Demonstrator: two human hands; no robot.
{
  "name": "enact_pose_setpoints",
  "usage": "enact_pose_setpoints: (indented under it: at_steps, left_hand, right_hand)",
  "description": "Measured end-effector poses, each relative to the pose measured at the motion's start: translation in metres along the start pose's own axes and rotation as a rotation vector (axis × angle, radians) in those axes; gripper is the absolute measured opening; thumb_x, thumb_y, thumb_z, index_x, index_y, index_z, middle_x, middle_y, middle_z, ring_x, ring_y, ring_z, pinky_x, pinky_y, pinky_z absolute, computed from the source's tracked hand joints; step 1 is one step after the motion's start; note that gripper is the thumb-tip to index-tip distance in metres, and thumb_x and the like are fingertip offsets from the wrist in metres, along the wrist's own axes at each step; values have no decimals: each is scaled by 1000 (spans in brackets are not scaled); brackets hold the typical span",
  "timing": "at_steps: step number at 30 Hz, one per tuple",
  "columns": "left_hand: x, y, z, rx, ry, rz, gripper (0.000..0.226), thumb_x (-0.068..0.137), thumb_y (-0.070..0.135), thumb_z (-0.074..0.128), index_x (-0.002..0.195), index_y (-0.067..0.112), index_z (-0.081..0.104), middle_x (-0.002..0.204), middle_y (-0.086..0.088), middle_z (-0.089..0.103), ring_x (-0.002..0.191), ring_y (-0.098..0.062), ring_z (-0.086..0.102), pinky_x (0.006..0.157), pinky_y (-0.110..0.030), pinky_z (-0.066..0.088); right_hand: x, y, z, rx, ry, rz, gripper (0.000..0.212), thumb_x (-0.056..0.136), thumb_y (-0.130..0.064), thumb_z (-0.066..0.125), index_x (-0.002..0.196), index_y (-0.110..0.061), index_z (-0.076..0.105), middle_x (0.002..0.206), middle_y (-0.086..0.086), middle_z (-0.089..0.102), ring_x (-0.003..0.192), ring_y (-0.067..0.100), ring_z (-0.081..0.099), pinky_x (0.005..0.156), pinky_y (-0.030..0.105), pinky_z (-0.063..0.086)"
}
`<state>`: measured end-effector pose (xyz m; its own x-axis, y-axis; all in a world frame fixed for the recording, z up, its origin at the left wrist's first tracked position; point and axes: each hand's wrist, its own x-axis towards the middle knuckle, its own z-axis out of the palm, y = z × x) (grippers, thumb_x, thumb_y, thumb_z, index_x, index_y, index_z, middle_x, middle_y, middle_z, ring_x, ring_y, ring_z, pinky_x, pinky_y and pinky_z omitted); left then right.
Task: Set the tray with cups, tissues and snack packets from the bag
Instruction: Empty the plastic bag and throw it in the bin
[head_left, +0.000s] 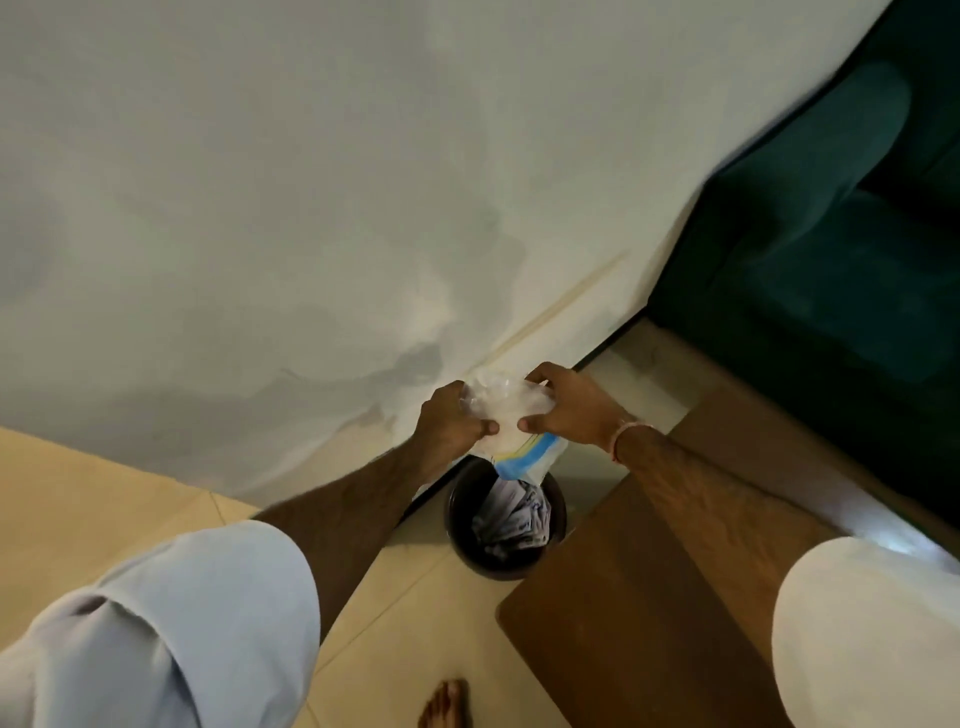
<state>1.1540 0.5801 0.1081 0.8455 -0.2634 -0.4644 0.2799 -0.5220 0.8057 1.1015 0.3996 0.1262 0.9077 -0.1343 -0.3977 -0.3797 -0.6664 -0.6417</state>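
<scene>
Both hands hold a clear plastic packet (506, 415) with a blue and yellow printed end, up near the wall. My left hand (451, 421) grips its left side and my right hand (569, 410) grips its right side. The packet hangs directly above a dark round bin (462, 540) on the floor, which holds crumpled paper and wrappers. No tray, cups or bag are in view.
A white wall (311, 208) fills the upper view. A brown wooden table (623, 613) juts in at the lower right beside the bin. A dark green sofa (841, 270) stands at the right. Beige floor tiles (104, 504) lie below; a bare foot (445, 704) shows at the bottom.
</scene>
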Motion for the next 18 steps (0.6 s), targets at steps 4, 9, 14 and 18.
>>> enact_pose_setpoints:
  at_steps: [4, 9, 14, 18]
  left_hand:
    - [42, -66, 29, 57, -12, -47, 53, 66, 11, 88, 113, 6, 62, 114, -12, 69, 103, -29, 66, 85, -42, 58]
    - [86, -141, 63, 147, 4, -92, 53, 71, 23, 87, 108, 16, 50, 103, 2, 58, 87, -15, 57, 55, -13, 39]
    - [124, -218, 88, 237, 33, -167, 39, 81, 18, 77, 91, 22, 40, 94, 0, 56, 85, -17, 58, 59, -19, 46]
    - [148, -271, 110, 255, -62, -212, 8, 87, 11, 67, 89, 14, 60, 91, 0, 63, 96, -23, 66, 68, -22, 53]
  right_hand:
    - [41, 49, 49, -80, -94, 43, 61, 75, -25, 80, 130, -14, 56, 126, 10, 62, 114, 28, 59, 87, 24, 43]
    - [87, 103, 115, -111, -123, 129, 60, 76, -21, 77, 129, -19, 50, 122, 17, 59, 106, 34, 60, 85, 36, 50]
    - [126, 154, 189, -104, -76, 168, 68, 76, -16, 77, 128, -5, 35, 113, 21, 60, 102, 38, 61, 77, 34, 46]
    - [153, 184, 233, -214, -120, 195, 41, 82, -22, 74, 115, -9, 53, 119, 18, 57, 106, 35, 59, 88, 39, 49]
